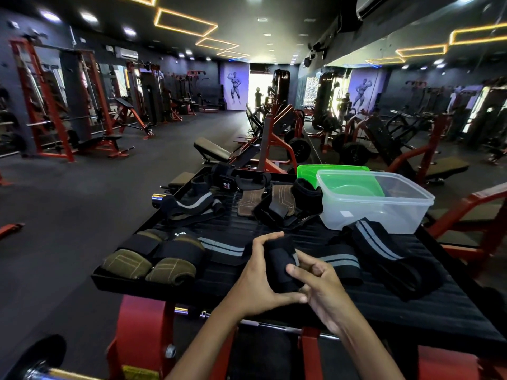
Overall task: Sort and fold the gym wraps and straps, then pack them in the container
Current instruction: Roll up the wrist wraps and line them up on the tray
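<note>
Both hands work one item at near centre: left hand [256,272] curls round a partly rolled black fabric wrap w/ grey stripes [282,263], fingertips over its top edge, thumb under; right hand [319,283] pinches the roll's right side w/ thumb and bent fingers. Wrap's loose tail runs left and right behind the hands, flat on the surface.

Rest, big to small: black ribbed padded platform [411,305] on a red metal frame [142,325] carries everything. Clear rectangular plastic container [384,212] sits at far right of it, open-topped; a green plastic lid [329,171] stands just behind, showing through the clear wall. Long black grey-striped wrap [389,256] lies loose near the container's front, trailing toward near right. Another black wrap w/ grey stripe [192,207] lies bunched at far left. Pair of olive-green stitched grip pads w/ black straps [153,261] sits at near left edge, side by side. Brown leather grip pads w/ black wrist cuffs [274,201] lie at far centre, between the bunched wrap and container. Small black strap w/ a logo tag [227,178] lies at the far edge.
</note>
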Demonstrator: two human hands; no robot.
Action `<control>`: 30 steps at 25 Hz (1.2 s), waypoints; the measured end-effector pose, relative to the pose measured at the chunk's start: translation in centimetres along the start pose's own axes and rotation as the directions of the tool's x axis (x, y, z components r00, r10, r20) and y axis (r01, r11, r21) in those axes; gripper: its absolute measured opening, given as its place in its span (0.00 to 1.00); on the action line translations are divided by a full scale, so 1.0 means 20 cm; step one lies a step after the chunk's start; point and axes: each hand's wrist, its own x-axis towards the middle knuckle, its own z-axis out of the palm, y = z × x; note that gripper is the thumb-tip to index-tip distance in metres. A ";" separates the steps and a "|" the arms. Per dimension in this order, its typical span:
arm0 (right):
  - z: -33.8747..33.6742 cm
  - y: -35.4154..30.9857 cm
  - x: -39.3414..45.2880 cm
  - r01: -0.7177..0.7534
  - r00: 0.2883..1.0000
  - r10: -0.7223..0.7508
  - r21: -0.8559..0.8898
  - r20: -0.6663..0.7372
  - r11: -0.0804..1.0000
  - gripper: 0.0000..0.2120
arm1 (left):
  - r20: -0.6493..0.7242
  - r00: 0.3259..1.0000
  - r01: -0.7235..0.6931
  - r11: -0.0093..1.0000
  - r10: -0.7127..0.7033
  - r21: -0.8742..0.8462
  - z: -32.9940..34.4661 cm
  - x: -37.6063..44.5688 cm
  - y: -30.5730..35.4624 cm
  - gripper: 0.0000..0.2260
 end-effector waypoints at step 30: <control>0.01 0.04 0.02 -0.134 0.990 0.124 -0.189 -0.065 0.973 0.15 | -0.267 0.917 0.259 0.951 -0.296 -0.167 0.01 0.03 0.05 0.07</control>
